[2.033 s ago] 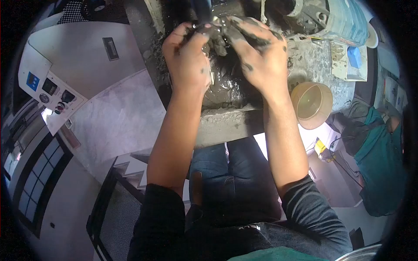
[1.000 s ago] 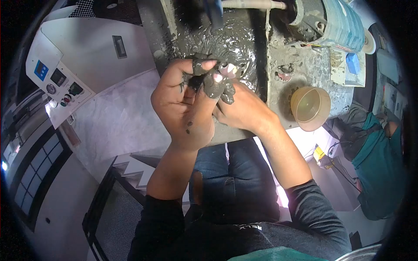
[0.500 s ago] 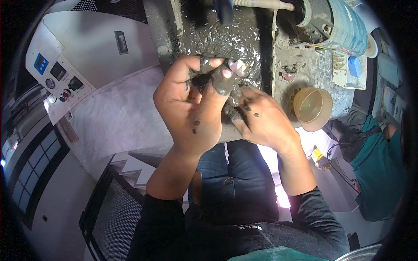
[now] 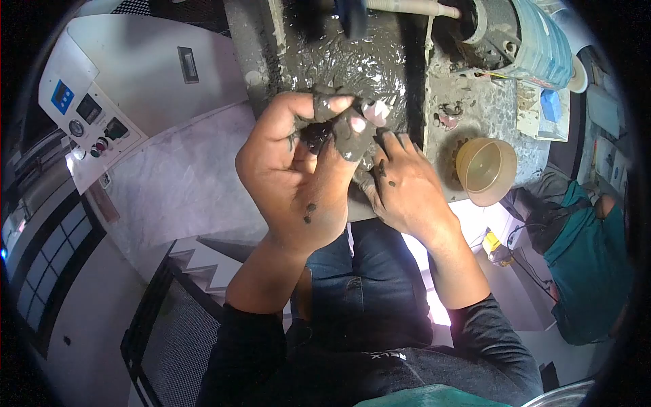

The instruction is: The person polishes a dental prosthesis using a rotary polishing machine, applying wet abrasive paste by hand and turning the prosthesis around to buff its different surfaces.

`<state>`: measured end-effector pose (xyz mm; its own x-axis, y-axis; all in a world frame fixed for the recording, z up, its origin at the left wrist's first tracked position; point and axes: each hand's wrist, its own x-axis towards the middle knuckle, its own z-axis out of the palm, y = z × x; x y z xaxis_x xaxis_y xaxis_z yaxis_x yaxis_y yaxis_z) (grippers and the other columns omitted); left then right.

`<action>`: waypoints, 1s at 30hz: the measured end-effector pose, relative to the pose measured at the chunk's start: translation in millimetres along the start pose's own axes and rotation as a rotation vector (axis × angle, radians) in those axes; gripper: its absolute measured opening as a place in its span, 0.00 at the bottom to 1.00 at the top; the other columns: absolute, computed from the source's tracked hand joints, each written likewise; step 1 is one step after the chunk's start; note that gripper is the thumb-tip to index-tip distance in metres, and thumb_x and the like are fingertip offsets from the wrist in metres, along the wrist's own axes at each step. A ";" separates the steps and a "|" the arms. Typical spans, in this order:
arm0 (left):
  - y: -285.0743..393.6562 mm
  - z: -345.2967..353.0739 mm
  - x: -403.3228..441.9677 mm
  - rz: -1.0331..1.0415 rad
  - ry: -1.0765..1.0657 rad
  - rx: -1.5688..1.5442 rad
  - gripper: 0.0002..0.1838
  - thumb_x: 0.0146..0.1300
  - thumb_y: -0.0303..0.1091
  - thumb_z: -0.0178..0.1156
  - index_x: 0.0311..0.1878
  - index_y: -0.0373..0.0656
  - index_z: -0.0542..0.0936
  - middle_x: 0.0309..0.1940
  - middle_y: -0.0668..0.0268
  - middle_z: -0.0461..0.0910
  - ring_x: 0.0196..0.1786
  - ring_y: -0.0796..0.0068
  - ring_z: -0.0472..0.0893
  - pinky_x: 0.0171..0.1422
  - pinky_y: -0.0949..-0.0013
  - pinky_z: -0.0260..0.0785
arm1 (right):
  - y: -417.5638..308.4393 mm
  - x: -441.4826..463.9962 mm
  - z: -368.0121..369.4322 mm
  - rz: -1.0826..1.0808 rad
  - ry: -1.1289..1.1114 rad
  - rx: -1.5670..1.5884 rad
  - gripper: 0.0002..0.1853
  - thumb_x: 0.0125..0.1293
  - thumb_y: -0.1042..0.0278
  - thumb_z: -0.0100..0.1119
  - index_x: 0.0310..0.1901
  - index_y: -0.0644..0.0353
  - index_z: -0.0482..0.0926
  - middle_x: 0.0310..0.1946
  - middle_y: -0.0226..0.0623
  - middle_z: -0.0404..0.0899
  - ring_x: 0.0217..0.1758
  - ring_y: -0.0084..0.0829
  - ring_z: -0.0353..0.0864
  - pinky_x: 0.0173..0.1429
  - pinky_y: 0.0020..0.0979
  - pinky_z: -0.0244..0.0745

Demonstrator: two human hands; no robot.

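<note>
My left hand (image 4: 302, 159) is closed, thumb and index finger pinching a small shiny piece (image 4: 376, 112) smeared with grey mud. The piece's pale, glossy end sticks out past my fingertips. My right hand (image 4: 405, 183) is just to the right and slightly lower, its fingers bent and muddy at the tips, close against the mud by my left thumb. Whether its fingertips hold anything is hidden. Beyond both hands lies a trough of wet grey mud (image 4: 352, 64).
A translucent tub (image 4: 486, 173) stands right of my right hand. Behind it are a mud-spattered motor housing (image 4: 536, 44) and a tray with a blue block (image 4: 550, 105). A pale rod (image 4: 413, 7) crosses above the trough. A control panel (image 4: 91, 119) is at left; a person in green (image 4: 586, 264) at right.
Both hands came back from over the trough towards my body. My left hand now holds the shiny piece up, and my right hand has shifted out to the right of it, beside my left thumb.
</note>
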<state>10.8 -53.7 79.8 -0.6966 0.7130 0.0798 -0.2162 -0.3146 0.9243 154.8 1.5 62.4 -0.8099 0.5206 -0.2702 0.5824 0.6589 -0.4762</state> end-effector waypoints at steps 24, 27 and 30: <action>-14.9 0.6 7.2 -0.119 -0.033 -0.012 0.09 0.63 0.21 0.60 0.45 0.33 0.75 0.40 0.62 0.79 0.42 0.82 0.79 0.45 0.81 0.72 | 40.2 4.4 -30.9 -0.032 0.284 0.761 0.16 0.53 0.80 0.61 0.46 0.69 0.79 0.43 0.47 0.83 0.48 0.35 0.82 0.57 0.32 0.74; -19.7 -3.4 9.8 -0.166 -0.030 0.015 0.09 0.63 0.20 0.59 0.46 0.34 0.74 0.41 0.64 0.79 0.42 0.82 0.78 0.47 0.79 0.71 | 40.5 2.6 -29.7 0.020 0.373 0.856 0.20 0.52 0.82 0.61 0.50 0.67 0.79 0.46 0.45 0.83 0.50 0.35 0.82 0.59 0.34 0.73; -21.3 -1.4 11.0 -0.209 -0.027 -0.043 0.09 0.63 0.20 0.58 0.47 0.35 0.74 0.40 0.65 0.78 0.42 0.82 0.77 0.48 0.78 0.70 | 42.5 2.9 -23.9 -0.044 0.448 0.866 0.22 0.52 0.85 0.63 0.52 0.64 0.78 0.46 0.45 0.83 0.51 0.35 0.82 0.59 0.34 0.74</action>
<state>6.8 -40.1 60.5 -0.6148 0.7822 -0.1014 -0.3837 -0.1842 0.9049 178.9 44.1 61.4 -0.6239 0.7812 0.0200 0.1547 0.1485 -0.9767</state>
